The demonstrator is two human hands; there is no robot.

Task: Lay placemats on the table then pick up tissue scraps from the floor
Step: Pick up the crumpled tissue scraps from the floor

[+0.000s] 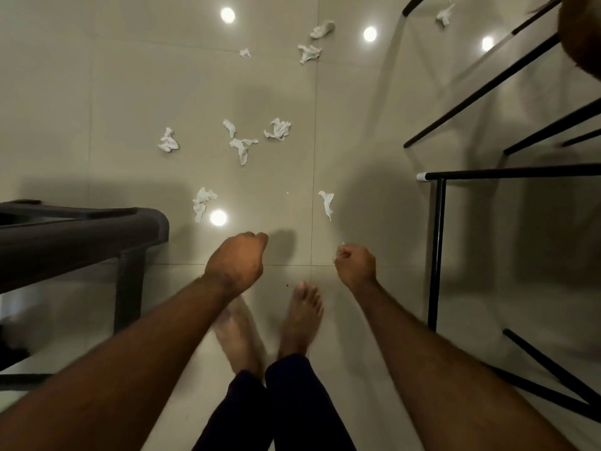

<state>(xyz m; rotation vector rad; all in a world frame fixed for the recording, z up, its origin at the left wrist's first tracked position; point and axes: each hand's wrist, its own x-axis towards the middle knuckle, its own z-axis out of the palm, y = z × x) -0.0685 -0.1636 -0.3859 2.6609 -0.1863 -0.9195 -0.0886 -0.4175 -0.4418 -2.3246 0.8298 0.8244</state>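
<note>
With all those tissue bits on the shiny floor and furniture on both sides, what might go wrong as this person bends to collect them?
1. The bare feet stand on glossy tile; stepping on a loose scrap such as the one ahead on the right might cause a slip.
2. Black metal chair legs stand close on the right, so a bump seems possible.
3. Far scraps under the chairs may be missed.

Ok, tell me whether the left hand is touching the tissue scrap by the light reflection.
Apart. The head view shows bare floor between the left hand and the tissue scrap.
</note>
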